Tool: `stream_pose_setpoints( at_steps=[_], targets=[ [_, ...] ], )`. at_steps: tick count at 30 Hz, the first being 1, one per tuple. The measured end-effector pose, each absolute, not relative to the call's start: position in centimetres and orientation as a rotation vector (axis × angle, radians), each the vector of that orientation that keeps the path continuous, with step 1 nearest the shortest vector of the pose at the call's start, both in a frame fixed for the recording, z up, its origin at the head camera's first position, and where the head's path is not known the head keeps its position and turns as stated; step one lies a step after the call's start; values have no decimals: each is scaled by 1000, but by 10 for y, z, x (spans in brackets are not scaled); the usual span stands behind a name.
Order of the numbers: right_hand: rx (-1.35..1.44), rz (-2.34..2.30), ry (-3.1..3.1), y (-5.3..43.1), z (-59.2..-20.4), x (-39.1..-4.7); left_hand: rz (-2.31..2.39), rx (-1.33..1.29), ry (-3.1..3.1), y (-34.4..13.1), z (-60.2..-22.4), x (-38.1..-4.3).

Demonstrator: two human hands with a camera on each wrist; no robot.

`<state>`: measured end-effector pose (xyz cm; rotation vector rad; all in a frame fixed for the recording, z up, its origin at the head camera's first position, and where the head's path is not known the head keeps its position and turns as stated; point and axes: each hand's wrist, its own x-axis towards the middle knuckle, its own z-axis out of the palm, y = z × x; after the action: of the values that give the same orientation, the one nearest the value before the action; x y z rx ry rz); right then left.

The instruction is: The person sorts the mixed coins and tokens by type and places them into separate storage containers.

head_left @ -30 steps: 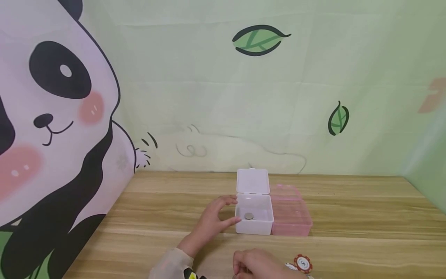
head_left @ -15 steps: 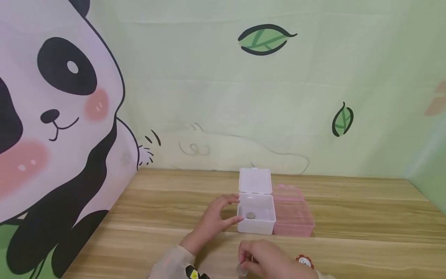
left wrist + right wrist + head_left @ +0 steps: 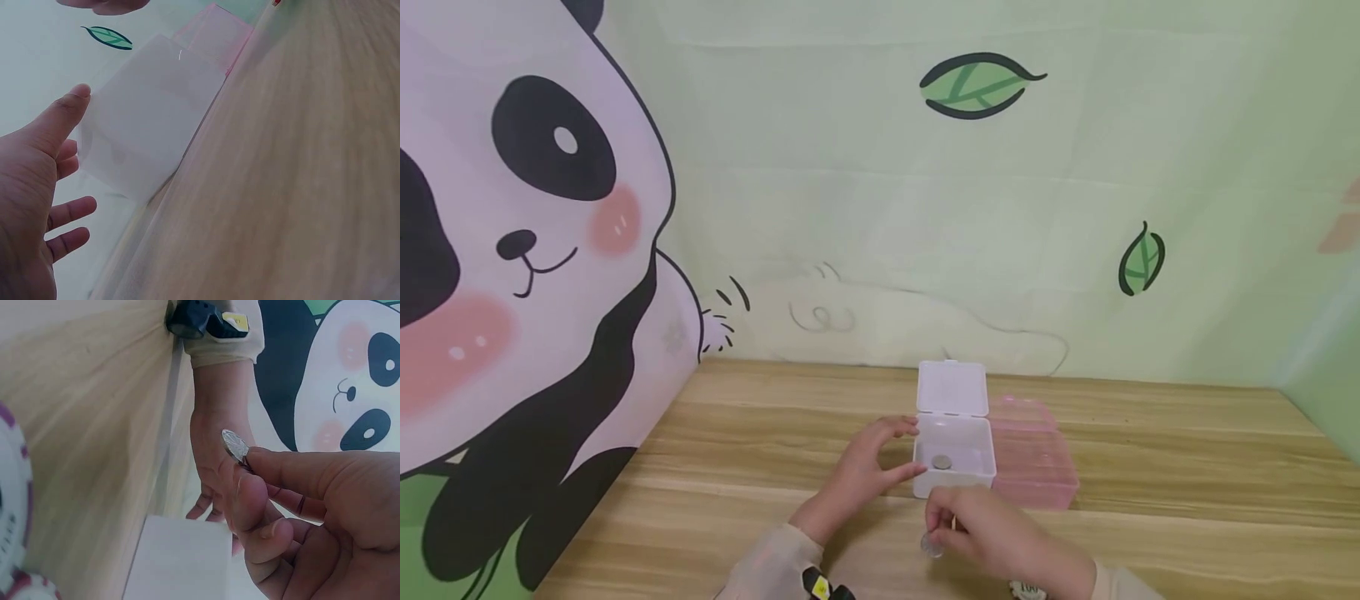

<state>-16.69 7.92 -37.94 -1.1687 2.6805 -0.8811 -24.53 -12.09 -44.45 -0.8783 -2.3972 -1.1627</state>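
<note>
Pinches a thin, round, silvery coin between the thumb and fingers of the right hand, tilted, one face partly exposed, on the near side of a white box. Has that box upright on the tabletop beside the left hand, lid hinged open at the back, a second silvery coin flat inside, near the left thumb.
</note>
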Motion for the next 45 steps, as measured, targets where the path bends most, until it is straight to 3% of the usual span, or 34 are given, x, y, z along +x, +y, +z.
stream_pose_setpoints(
  at_steps=[45],
  targets=[
    [-884, -952, 2796, 89, -360, -238, -1230, -818, -2471, -120, -443, -245]
  ],
)
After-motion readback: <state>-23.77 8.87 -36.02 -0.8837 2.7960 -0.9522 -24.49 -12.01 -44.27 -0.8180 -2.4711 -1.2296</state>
